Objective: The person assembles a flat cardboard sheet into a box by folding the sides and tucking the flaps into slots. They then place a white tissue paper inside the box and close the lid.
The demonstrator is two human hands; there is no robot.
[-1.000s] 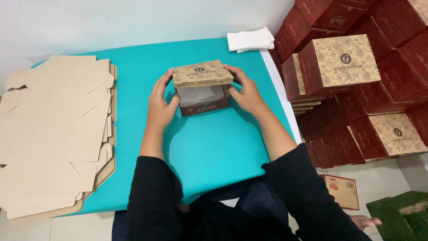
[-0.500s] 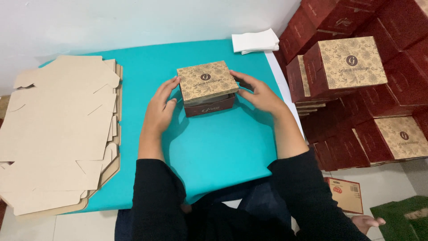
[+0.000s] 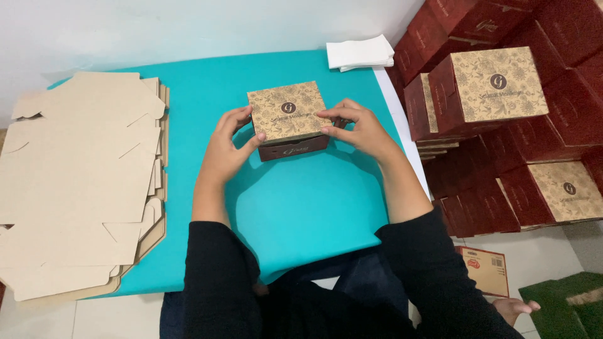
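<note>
Midway across the teal worktop the folded gift box sits with its lid closed, clasped by the left hand and right hand. Left of it flat blanks remain unfolded; right of it finished boxes are stacked.

box: cardboard; lid matt tan with a printed floral pattern, sides dark red with a slight sheen
flat blanks: plain brown cardboard, unprinted, matt, a little fibrous, cut and creased
table top: smooth turquoise sheet, matt, with a soft even look
stacked boxes: same cardboard, red sides faintly glossy, tan printed tops matt
napkins: white paper, soft, folded
sleeves: black cloth, matt
mat: green, rough, grass-like pile
</note>
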